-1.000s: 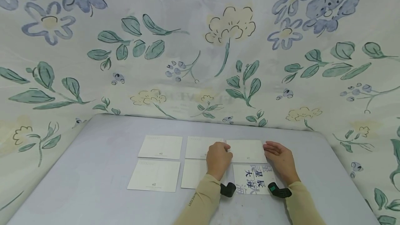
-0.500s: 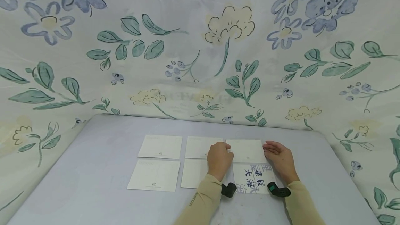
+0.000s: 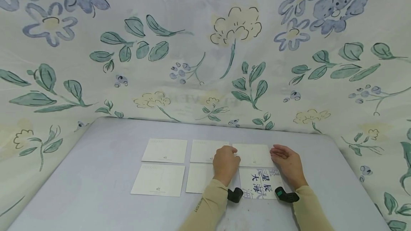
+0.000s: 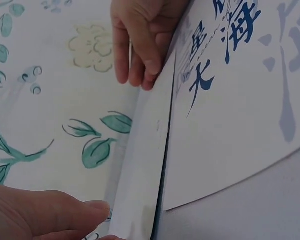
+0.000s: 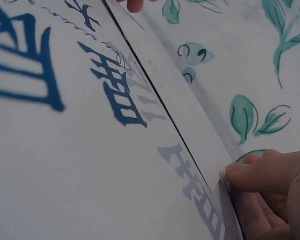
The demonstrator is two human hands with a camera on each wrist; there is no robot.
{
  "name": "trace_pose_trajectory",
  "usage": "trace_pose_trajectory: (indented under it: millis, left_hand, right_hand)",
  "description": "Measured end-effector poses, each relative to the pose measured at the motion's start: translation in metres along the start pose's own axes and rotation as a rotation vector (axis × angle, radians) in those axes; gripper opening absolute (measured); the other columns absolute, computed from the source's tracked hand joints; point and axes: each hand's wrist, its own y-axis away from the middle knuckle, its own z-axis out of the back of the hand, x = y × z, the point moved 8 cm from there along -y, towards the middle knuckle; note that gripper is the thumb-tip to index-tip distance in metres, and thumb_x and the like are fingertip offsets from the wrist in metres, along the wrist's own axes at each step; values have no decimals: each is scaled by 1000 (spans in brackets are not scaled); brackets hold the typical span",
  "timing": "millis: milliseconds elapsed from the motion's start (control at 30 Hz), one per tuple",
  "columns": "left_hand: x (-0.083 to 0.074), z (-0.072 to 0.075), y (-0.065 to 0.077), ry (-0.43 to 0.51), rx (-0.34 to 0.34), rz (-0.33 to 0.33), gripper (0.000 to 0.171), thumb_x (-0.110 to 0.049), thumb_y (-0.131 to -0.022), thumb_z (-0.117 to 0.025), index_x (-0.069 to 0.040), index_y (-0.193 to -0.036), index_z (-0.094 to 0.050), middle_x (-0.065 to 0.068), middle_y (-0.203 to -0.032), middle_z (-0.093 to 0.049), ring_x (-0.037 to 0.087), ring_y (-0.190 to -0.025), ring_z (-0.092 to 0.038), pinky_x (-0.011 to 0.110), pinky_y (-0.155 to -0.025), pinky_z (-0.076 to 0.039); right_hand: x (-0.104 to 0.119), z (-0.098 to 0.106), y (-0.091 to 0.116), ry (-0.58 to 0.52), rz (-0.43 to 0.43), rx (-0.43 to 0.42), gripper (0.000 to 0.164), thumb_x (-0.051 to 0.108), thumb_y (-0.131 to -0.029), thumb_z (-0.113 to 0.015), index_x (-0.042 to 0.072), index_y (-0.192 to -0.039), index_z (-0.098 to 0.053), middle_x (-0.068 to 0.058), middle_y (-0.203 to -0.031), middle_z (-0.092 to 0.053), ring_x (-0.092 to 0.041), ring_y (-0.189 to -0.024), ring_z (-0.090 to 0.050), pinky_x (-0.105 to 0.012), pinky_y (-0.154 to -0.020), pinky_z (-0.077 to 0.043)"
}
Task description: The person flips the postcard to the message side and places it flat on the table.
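A blank-faced white postcard (image 3: 252, 154) lies in the back row at the right, between both hands. My left hand (image 3: 226, 163) is at its left edge, fingers bent and partly hidden behind the knuckles. In the left wrist view, the left thumb (image 4: 65, 212) reaches toward that edge; I cannot tell if it grips the card. At the right edge, my right hand (image 3: 289, 163) touches the card, its thumb tip (image 5: 235, 175) right at the corner. Its fingers hang fairly straight in the left wrist view. Just nearer lies a postcard with blue Chinese characters (image 3: 260, 184).
More pale postcards lie to the left in two rows, including a back-left card (image 3: 165, 150) and a front-left card (image 3: 158, 180). The left hand and forearm partly cover the middle cards. A floral cloth (image 3: 192, 45) hangs behind the white table (image 3: 80, 188).
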Motion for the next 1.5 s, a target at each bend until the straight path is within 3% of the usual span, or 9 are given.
trace_pose_trajectory:
  millis: [333, 467, 733, 1133, 1500]
  left_hand:
    - [-7, 3, 1, 13, 12, -22, 21, -13, -75, -71, -9, -96, -73, 7, -92, -70, 21, -75, -66, 33, -57, -49]
    - [-10, 6, 2, 21, 33, -22, 22, -17, -77, -70, -9, -98, -72, 7, -91, -70, 19, -72, -65, 30, -54, -47]
    - [-21, 23, 8, 33, 54, -49, 24, -22, -81, -67, -7, -100, -71, 6, -94, -70, 24, -84, -65, 36, -64, -50]
    - [-36, 22, 23, -21, 111, -132, 27, -27, -84, -65, -9, -103, -70, 4, -94, -70, 19, -77, -66, 26, -55, -47]
    - [-40, 22, 38, -54, 138, -185, 29, -26, -84, -65, -8, -106, -68, 5, -91, -71, 19, -79, -66, 26, -55, -47]
  right_hand:
    - [6, 3, 1, -33, -23, 55, 39, 11, -87, -65, 10, -124, -55, -7, -118, -61, -18, -107, -59, -18, -84, -47]
    - [16, 4, 3, -66, 25, 90, 42, 11, -86, -65, 8, -126, -54, -9, -120, -59, -19, -110, -58, -15, -84, -46]
    - [39, 8, 9, -86, 126, 115, 42, 11, -85, -66, 2, -125, -54, -12, -120, -60, -22, -110, -58, -11, -83, -44]
    - [44, 12, 26, -2, 82, 71, 37, 16, -87, -64, 7, -122, -56, -8, -119, -60, -19, -109, -57, -10, -84, -43]
    - [35, 19, 49, 19, -42, 60, 40, 22, -89, -62, 9, -126, -54, -10, -123, -58, -21, -114, -54, -17, -86, -45]
